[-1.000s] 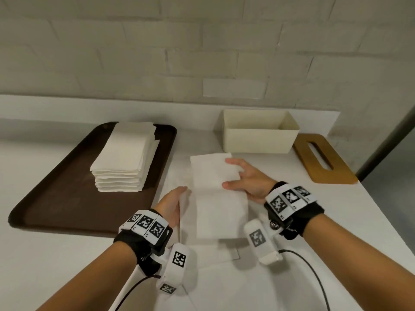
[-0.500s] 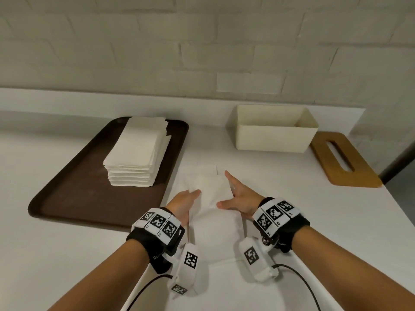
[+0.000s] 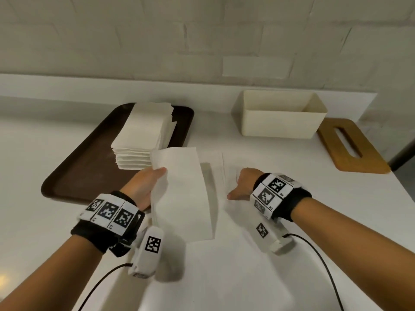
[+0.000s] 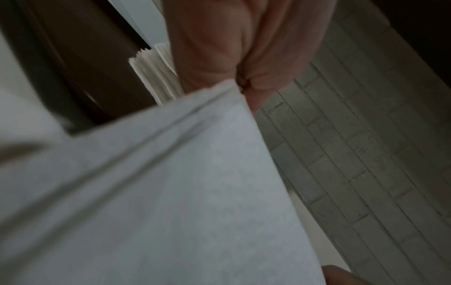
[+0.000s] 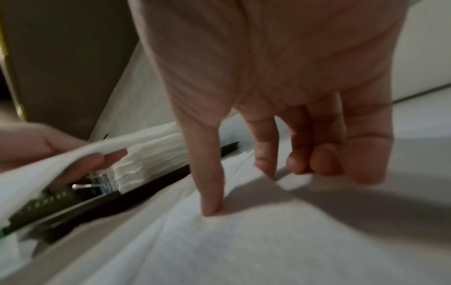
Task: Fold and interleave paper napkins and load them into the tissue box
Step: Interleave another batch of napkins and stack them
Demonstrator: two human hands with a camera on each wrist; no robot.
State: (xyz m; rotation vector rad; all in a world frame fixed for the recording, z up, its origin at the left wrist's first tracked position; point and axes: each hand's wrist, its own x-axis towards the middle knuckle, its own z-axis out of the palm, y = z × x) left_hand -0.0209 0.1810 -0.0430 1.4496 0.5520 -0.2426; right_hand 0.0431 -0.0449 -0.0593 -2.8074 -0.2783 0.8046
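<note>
Above the counter, I'm pinching a folded napkin [image 3: 182, 194] in my left hand [image 3: 143, 189].
My right hand [image 3: 242, 185] is pressing its thumb onto the flat napkin [image 5: 244, 241], other fingers curled loosely.

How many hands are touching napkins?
2. The left hand holds a folded napkin up off the counter; the right hand touches the napkin lying flat with its thumb.

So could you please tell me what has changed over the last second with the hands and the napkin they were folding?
The left hand has lifted the white folded paper napkin off the table; the right hand let go of it and now presses a flat napkin on the white table. The stack on the brown tray and the cream tissue box are unmoved.
</note>
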